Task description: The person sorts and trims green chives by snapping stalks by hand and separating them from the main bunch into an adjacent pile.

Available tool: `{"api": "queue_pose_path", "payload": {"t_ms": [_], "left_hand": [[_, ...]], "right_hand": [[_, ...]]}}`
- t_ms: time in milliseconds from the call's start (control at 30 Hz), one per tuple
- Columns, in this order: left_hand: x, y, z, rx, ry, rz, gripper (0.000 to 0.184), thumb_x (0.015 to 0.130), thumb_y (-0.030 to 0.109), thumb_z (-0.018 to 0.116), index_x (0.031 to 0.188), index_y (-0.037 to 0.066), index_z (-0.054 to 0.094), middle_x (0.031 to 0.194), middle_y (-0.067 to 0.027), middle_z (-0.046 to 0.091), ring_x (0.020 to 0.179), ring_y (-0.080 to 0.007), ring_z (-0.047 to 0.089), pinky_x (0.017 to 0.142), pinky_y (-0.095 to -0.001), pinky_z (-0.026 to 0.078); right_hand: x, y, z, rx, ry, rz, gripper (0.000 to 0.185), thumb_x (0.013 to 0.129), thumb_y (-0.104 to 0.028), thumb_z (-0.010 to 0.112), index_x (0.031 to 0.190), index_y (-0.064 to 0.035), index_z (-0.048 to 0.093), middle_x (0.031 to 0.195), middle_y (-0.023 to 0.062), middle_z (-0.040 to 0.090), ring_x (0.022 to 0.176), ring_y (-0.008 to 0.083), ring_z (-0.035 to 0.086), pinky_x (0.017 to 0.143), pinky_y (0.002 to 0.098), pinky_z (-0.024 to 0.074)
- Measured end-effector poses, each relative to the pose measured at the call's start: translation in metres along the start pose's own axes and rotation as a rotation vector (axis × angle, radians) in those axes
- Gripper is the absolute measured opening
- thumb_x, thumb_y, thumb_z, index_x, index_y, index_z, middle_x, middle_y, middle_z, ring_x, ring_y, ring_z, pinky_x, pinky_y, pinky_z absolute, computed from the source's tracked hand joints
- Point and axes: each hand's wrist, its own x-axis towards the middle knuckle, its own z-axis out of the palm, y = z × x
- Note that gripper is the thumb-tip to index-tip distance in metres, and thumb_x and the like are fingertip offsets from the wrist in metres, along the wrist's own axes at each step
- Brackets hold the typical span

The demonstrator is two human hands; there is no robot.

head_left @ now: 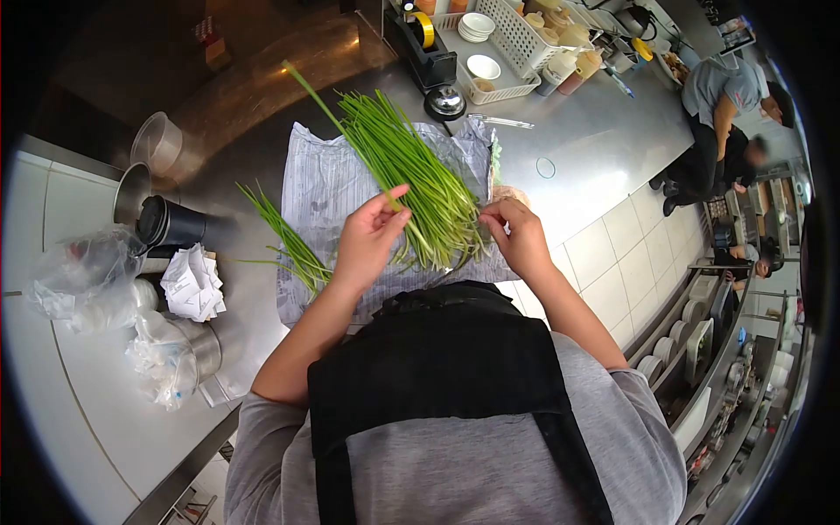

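Observation:
A large bunch of long green stalks (398, 157) lies on a crumpled sheet of printed paper (306, 175) on the steel counter. At the bunch's left side, my left hand (372, 236) pinches one green stalk, whose tip points up and left past the bunch. My right hand (514, 232) is by the pale root ends on the right, its thumb and forefinger pressed together; what they hold, if anything, is too small to make out. A smaller bunch of green stalks (293, 241) rests on the paper's left edge.
A call bell (444, 103), a tape dispenser (424, 52) and a white basket (503, 83) stand at the back. Crumpled paper (192, 282), a dark cup (175, 221) and plastic bags (83, 271) are on the left. People (726, 96) are at the far right.

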Motion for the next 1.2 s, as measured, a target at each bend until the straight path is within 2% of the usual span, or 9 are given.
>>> {"api": "queue_pose_path", "payload": {"t_ms": [233,467,567,733,767,833,933,1000,1200], "left_hand": [[-0.056,-0.009,-0.081,0.293,0.261,-0.030,0.046,0.083,0.002,0.065,0.127,0.001,0.050,0.078,-0.0022,0.060,0.069,-0.0055,0.053,0.066,-0.0196,0.043],[-0.097,-0.035,-0.113,0.526,0.477,-0.162,0.058,0.076,0.007,0.072,0.127,0.000,0.044,0.068,-0.0036,0.059,0.061,-0.0099,0.056,0.059,-0.0238,0.045],[-0.098,-0.019,-0.104,0.745,0.531,-0.171,0.059,0.074,0.011,0.075,0.124,0.000,0.046,0.065,-0.0045,0.056,0.058,-0.0122,0.055,0.056,-0.0263,0.044],[-0.077,-0.008,-0.091,0.896,0.654,0.014,0.045,0.074,0.014,0.075,0.112,0.003,0.054,0.070,-0.0049,0.056,0.060,-0.0137,0.054,0.054,-0.0275,0.043],[-0.068,-0.009,-0.083,0.781,0.526,0.068,0.036,0.076,0.013,0.073,0.108,0.004,0.057,0.073,-0.0047,0.056,0.062,-0.0138,0.053,0.056,-0.0267,0.043],[-0.049,-0.007,-0.055,0.575,0.296,0.174,0.021,0.081,0.012,0.069,0.100,0.005,0.063,0.077,-0.0047,0.056,0.064,-0.0136,0.053,0.058,-0.0249,0.043],[-0.016,-0.007,-0.004,0.350,0.037,0.229,0.015,0.087,0.013,0.063,0.099,0.004,0.066,0.081,-0.0034,0.059,0.068,-0.0102,0.052,0.062,-0.0231,0.043],[0.006,-0.008,0.023,-0.038,-0.011,-0.056,0.018,0.089,0.015,0.061,0.099,0.001,0.066,0.087,-0.0021,0.063,0.072,-0.0072,0.054,0.063,-0.0218,0.043],[0.039,-0.002,0.047,-0.240,-0.032,-0.090,0.021,0.090,0.016,0.061,0.104,0.001,0.064,0.081,0.0015,0.061,0.073,-0.0054,0.053,0.066,-0.0191,0.043]], "right_hand": [[0.010,0.002,0.028,0.064,-0.013,0.001,0.005,0.079,-0.001,0.063,0.084,-0.0014,0.062,0.077,0.0122,0.059,0.069,0.0264,0.060,0.060,0.0359,0.0486],[0.038,0.018,0.059,-0.299,0.009,-0.079,0.011,0.080,-0.013,0.064,0.083,-0.0033,0.062,0.080,0.0148,0.061,0.068,0.0331,0.060,0.063,0.0399,0.0496],[0.042,0.028,0.054,-0.340,-0.146,0.079,0.014,0.080,-0.016,0.065,0.080,-0.0023,0.062,0.080,0.0153,0.062,0.068,0.0358,0.060,0.063,0.0405,0.0490],[0.043,0.010,0.021,0.039,-0.263,0.422,0.018,0.084,-0.019,0.065,0.084,-0.0015,0.061,0.069,0.0058,0.061,0.058,0.0130,0.055,0.055,0.0267,0.0435],[0.042,0.013,0.020,0.038,-0.266,0.422,0.018,0.084,-0.019,0.065,0.084,-0.0015,0.061,0.069,0.0058,0.061,0.058,0.0130,0.055,0.055,0.0267,0.0435],[0.038,0.018,0.019,0.601,-0.294,0.580,0.016,0.089,-0.018,0.061,0.085,-0.0026,0.061,0.072,0.0002,0.060,0.060,0.0048,0.050,0.055,0.0207,0.0407],[0.036,-0.012,0.011,0.597,-0.340,0.532,0.013,0.092,-0.015,0.056,0.088,-0.0033,0.060,0.074,-0.0011,0.061,0.060,0.0045,0.048,0.057,0.0187,0.0403],[0.034,-0.022,0.011,0.621,-0.366,0.485,0.013,0.092,-0.015,0.056,0.089,-0.0029,0.059,0.075,-0.0007,0.061,0.062,0.0044,0.048,0.058,0.0186,0.0405],[0.018,-0.023,0.015,0.795,-0.388,0.456,0.010,0.091,-0.012,0.057,0.092,-0.0021,0.059,0.077,0.0010,0.062,0.064,0.0048,0.048,0.060,0.0186,0.0403]]}}
